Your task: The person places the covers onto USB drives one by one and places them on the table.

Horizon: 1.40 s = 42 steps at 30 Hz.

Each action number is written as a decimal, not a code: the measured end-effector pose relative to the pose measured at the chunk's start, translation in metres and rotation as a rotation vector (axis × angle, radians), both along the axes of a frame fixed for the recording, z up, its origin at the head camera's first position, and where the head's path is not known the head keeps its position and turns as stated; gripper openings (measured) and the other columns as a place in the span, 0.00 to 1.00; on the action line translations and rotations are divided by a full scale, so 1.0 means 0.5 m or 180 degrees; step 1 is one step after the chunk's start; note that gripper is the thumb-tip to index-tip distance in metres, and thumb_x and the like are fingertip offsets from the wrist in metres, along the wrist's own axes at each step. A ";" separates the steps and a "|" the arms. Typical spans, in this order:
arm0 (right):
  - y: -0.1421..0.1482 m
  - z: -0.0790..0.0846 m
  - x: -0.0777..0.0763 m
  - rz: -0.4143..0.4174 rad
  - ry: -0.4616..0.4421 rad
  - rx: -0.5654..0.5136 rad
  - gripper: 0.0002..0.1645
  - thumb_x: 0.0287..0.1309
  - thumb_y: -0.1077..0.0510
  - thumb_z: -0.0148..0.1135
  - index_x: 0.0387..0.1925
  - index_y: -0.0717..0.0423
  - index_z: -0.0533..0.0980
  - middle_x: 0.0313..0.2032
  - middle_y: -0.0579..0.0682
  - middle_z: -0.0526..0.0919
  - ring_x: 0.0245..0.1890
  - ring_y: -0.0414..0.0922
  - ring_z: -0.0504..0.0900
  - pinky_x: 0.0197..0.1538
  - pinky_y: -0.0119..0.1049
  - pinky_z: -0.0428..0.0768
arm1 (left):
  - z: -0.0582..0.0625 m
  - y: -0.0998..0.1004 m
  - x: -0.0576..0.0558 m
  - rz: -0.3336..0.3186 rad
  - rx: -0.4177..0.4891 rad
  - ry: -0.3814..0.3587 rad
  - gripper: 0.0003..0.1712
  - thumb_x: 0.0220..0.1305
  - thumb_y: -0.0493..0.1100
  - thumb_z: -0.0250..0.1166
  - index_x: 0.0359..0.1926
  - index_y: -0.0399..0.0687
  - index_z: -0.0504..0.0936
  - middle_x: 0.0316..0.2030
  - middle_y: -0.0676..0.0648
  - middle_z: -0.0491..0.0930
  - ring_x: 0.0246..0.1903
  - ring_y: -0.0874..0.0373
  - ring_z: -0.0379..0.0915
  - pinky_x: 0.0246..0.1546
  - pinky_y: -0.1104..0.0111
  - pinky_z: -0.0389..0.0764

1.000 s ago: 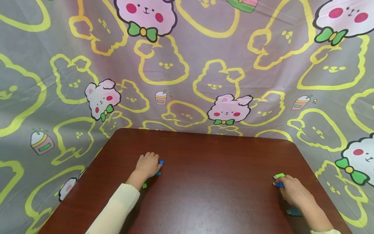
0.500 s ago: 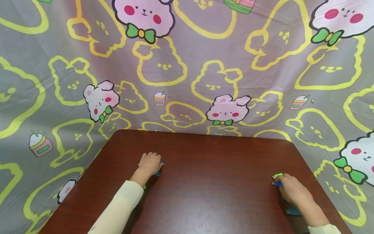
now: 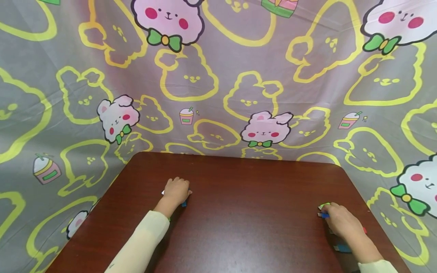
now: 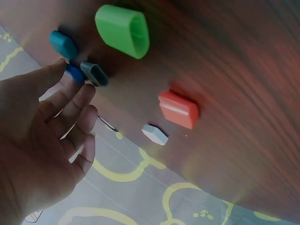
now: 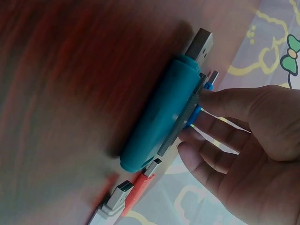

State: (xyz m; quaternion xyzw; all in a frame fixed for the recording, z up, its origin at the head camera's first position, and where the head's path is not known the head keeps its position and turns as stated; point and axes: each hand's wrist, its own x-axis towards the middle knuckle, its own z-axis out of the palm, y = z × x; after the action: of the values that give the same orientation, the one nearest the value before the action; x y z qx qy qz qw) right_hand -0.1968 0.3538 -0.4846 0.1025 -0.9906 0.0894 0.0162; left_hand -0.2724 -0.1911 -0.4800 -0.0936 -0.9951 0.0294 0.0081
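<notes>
At the left side of the table, my left hand (image 3: 176,190) pinches a blue USB stick cap (image 4: 74,73) between thumb and index finger. A teal cap (image 4: 63,44) and a dark grey cap (image 4: 95,74) lie close by its fingertips. Over at the right side, my right hand (image 3: 341,222) pinches a blue USB stick (image 5: 193,116), its metal plug pointing out past the thumb. Beside those fingers are a dark grey USB stick (image 5: 180,124) and a teal USB stick (image 5: 164,112). In the head view, the left hand hides most of the caps.
A green cap (image 4: 119,30), a red cap (image 4: 178,110) and a white cap (image 4: 154,134) lie around the left hand. Near the right hand are a green USB stick (image 3: 324,206), a red one (image 5: 138,190) and a white one (image 5: 105,213). Patterned cloth surrounds the brown table (image 3: 246,212).
My left hand has moved slightly right and closed its thumb and index finger on the blue cap, which is now covered in the head view. The right hand has hardly moved.
</notes>
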 end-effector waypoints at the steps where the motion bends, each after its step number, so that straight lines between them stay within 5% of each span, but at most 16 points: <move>1: 0.000 -0.001 -0.001 -0.0003 0.0021 0.0004 0.10 0.51 0.70 0.68 0.36 0.59 0.81 0.35 0.55 0.81 0.37 0.58 0.82 0.41 0.55 0.81 | 0.000 0.001 0.000 0.0003 0.0008 0.0000 0.17 0.67 0.54 0.68 0.46 0.46 0.84 0.43 0.44 0.85 0.48 0.45 0.76 0.53 0.48 0.73; 10: -0.003 -0.006 -0.004 0.0049 0.0187 0.0050 0.10 0.50 0.70 0.68 0.33 0.57 0.80 0.32 0.52 0.79 0.35 0.55 0.81 0.37 0.53 0.81 | 0.005 0.002 -0.006 -0.0008 0.0099 -0.0034 0.18 0.64 0.50 0.70 0.48 0.44 0.84 0.43 0.42 0.86 0.48 0.43 0.78 0.53 0.47 0.73; 17: -0.012 -0.003 0.001 0.0163 0.0406 0.0055 0.11 0.47 0.68 0.72 0.32 0.57 0.78 0.30 0.51 0.77 0.31 0.54 0.79 0.35 0.51 0.79 | 0.002 -0.006 -0.011 -0.0098 0.0487 -0.0018 0.12 0.58 0.46 0.70 0.38 0.45 0.80 0.29 0.47 0.83 0.38 0.47 0.82 0.49 0.49 0.76; 31: -0.070 0.023 0.024 0.0148 0.0524 -0.0207 0.14 0.46 0.62 0.73 0.35 0.51 0.76 0.31 0.47 0.76 0.27 0.45 0.75 0.25 0.45 0.74 | 0.026 0.037 0.037 -0.0415 0.1109 0.0188 0.07 0.61 0.46 0.71 0.38 0.49 0.86 0.32 0.50 0.86 0.29 0.53 0.80 0.33 0.57 0.80; 42: -0.093 0.015 0.028 0.0259 0.0542 -0.0342 0.13 0.48 0.62 0.72 0.35 0.49 0.77 0.32 0.44 0.77 0.28 0.42 0.75 0.27 0.43 0.75 | 0.019 0.067 0.063 -0.0793 0.1219 0.0268 0.08 0.63 0.45 0.71 0.38 0.46 0.87 0.32 0.50 0.87 0.33 0.51 0.84 0.37 0.57 0.82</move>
State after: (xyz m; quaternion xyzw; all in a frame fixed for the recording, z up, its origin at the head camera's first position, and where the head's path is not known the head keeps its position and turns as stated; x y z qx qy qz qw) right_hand -0.1830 0.3071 -0.4772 0.1488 -0.9744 0.1340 0.1022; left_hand -0.2411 -0.1575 -0.4706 -0.2111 -0.9621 -0.1574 0.0707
